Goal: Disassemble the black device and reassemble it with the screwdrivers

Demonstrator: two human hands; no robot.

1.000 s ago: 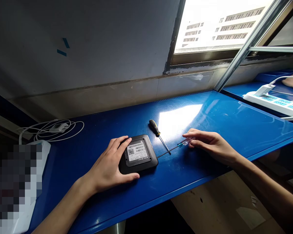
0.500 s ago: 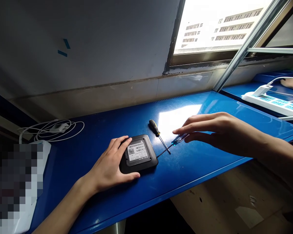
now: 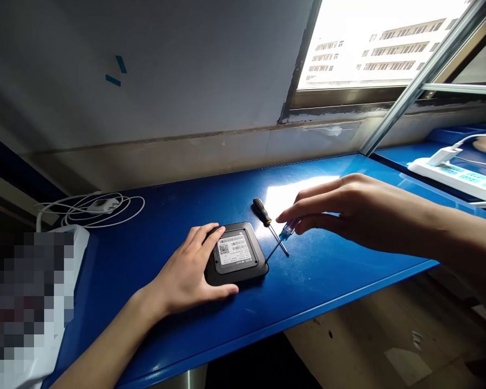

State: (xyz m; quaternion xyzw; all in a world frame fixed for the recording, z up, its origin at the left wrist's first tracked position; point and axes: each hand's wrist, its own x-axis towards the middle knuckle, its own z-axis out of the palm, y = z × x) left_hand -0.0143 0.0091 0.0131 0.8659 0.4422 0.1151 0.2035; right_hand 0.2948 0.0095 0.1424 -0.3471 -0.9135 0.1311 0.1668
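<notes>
From where I stand, the box (image 3: pixel 250 269) lies flat on the blue table (image 3: pixel 186 201), label (image 3: pixel 234 249) up, between the person's two hands. The clear screwdriver (image 3: pixel 288 230) runs slantwise from the box's near right corner up and rightward into the right hand (image 3: pixel 342 210), so the corner lies left of those fingers and a little toward the person, along the shaft. The right hand is the nearer one to that corner. Its thumb and fingertips pinch the handle; whether the tip sits in a hole or only against the edge, I can't tell. The left hand (image 3: pixel 188 270) clasps the box's left end, thumb parted wide from the fingers, the thumb along the near side and the fingertips over the top. The black screwdriver (image 3: pixel 262 212) lies just behind, its shaft crossing beyond the clear one's.

Compared with a second ago, the right hand is higher and closer over the handle, and the clear screwdriver stands steeper, its tip at the same corner. The left hand's hold hasn't changed.
</notes>
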